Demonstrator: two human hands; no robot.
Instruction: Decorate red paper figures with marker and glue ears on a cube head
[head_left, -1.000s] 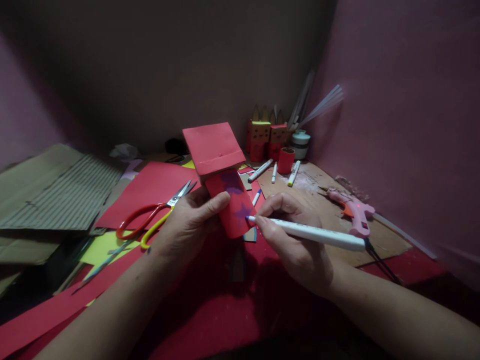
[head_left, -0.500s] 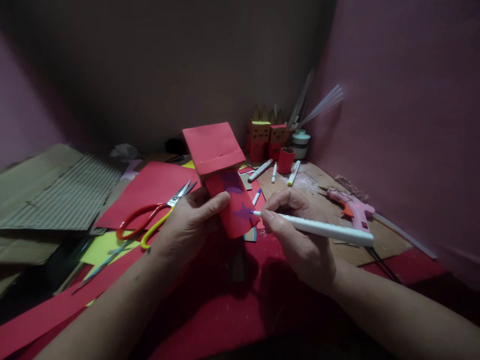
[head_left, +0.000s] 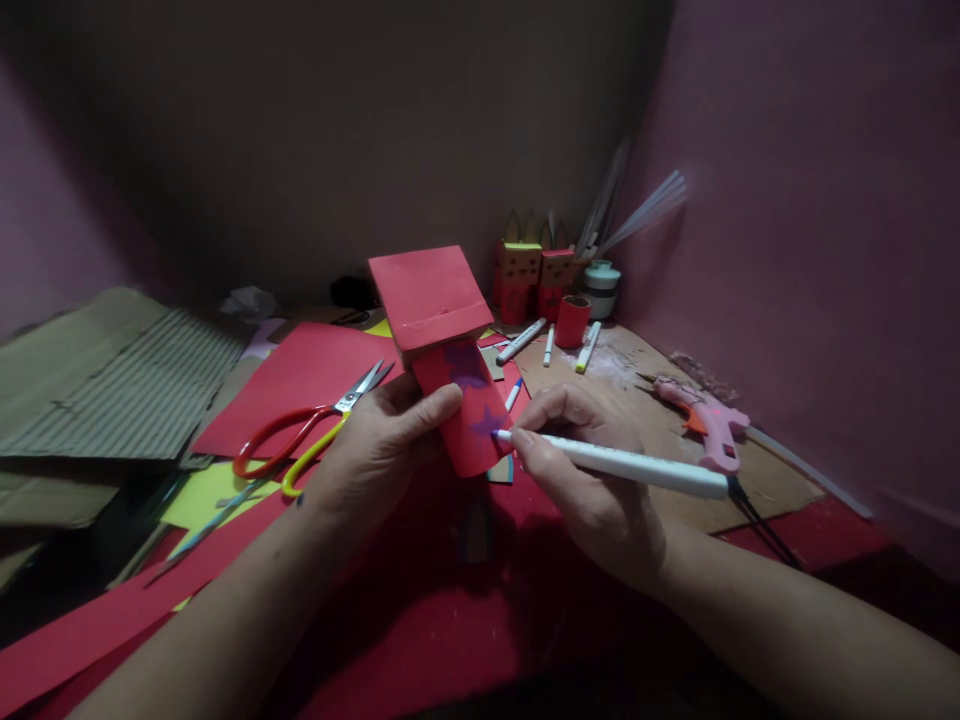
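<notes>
My left hand [head_left: 390, 440] is closed around a red paper-covered figure [head_left: 431, 295], its thumb pressed on the lower body. A square, box-like top sits on a narrower red tube that bears purple drawings, among them a star. My right hand [head_left: 585, 465] pinches a white marker [head_left: 637, 467] near its tip. The purple tip touches the star's right side on the tube. Just left of my left hand lie scissors [head_left: 315, 430] with red and yellow handles, blades apart. Behind the tube, another pen [head_left: 514, 395] with a blue tip shows in part.
Corrugated cardboard [head_left: 112, 390] and red paper [head_left: 300, 385] lie at left. Small cardboard figures [head_left: 521, 280], a red tube [head_left: 573, 322] and a lidded jar [head_left: 601, 288] stand at the back. Several markers lie before them. A pink glue gun [head_left: 712, 420] is at right, near the wall.
My right hand has shifted the marker slightly left and down, so its tip sits lower on the star. The figure in my left hand has barely moved.
</notes>
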